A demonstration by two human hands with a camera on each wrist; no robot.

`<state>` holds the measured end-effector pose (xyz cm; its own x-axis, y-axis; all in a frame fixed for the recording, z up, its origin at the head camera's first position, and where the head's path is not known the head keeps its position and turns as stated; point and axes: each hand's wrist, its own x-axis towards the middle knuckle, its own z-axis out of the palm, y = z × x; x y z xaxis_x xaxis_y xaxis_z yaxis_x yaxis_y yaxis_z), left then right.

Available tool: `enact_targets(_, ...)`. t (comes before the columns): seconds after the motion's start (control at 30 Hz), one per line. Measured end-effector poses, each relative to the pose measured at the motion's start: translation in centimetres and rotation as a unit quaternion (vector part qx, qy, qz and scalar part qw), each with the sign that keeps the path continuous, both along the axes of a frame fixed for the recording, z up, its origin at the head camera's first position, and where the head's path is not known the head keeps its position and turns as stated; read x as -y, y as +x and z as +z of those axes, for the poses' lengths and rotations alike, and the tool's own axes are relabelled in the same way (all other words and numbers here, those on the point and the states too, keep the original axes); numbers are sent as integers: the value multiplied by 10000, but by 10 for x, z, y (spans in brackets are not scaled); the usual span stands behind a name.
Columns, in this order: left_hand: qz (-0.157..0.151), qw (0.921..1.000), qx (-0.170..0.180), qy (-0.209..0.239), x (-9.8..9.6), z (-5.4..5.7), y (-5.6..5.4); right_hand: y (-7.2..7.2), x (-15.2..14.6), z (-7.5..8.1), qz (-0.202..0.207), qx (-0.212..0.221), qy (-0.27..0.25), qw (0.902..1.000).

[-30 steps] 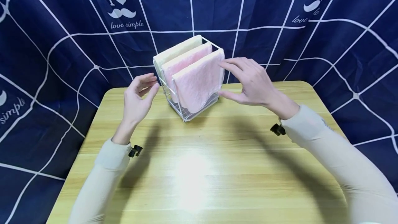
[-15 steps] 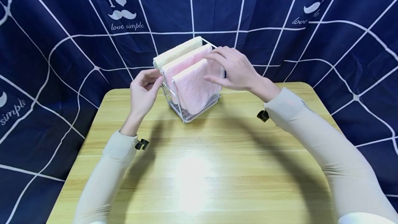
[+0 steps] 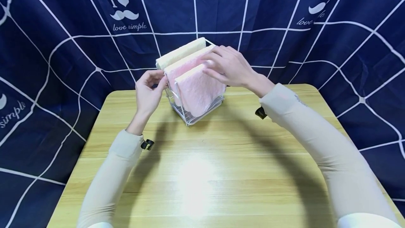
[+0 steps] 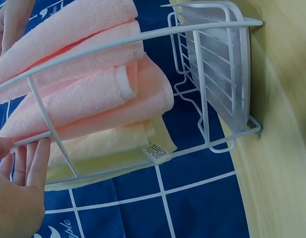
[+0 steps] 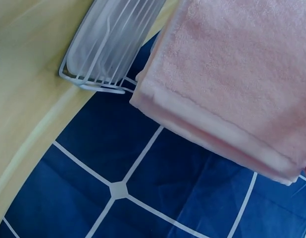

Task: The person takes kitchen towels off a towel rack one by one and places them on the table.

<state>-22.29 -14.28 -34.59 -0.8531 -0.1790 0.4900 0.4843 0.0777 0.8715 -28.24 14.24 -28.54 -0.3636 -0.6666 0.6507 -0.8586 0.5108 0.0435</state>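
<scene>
A white wire rack (image 4: 200,84) stands on the table with three folded towels upright in it: pale yellow (image 3: 180,52) at the back, pink (image 3: 185,63) in the middle, paler pink (image 3: 199,90) in front. My left hand (image 3: 148,92) is at the rack's left side. Its thumb and fingers pinch a side wire beside the middle towel in the left wrist view. My right hand (image 3: 229,67) is over the front towel's upper right corner, thumb before its top edge and curled fingers behind. The right wrist view mostly shows the front towel (image 5: 232,64), hiding nearly all of that hand.
A wooden table (image 3: 196,143) with rounded far corners carries the rack near its back edge. Dark blue cloth (image 3: 272,2) with white grid lines hangs behind and on both sides. A white tag (image 4: 156,152) shows on the yellow towel.
My right hand has moved left from beside the rack onto the front towel's top, thumb and fingers drawing closer together. My left hand has shifted right, onto the rack's side.
</scene>
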Motion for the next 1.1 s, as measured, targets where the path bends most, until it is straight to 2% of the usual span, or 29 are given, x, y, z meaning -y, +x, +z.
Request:
enact_targets(0.13,-22,9999,-52,91,-2,-1,-1,-3,3,-1,46,-60,46,10000)
enact_targets(0.53,-25,9999,40,-132,1,-3,-2,-6,8,-10,79,-52,-61,9999)
enact_targets(1.1,-87,9999,-31,-111,1,-3,-3,-7,8,-7,253,-16,-291,9993)
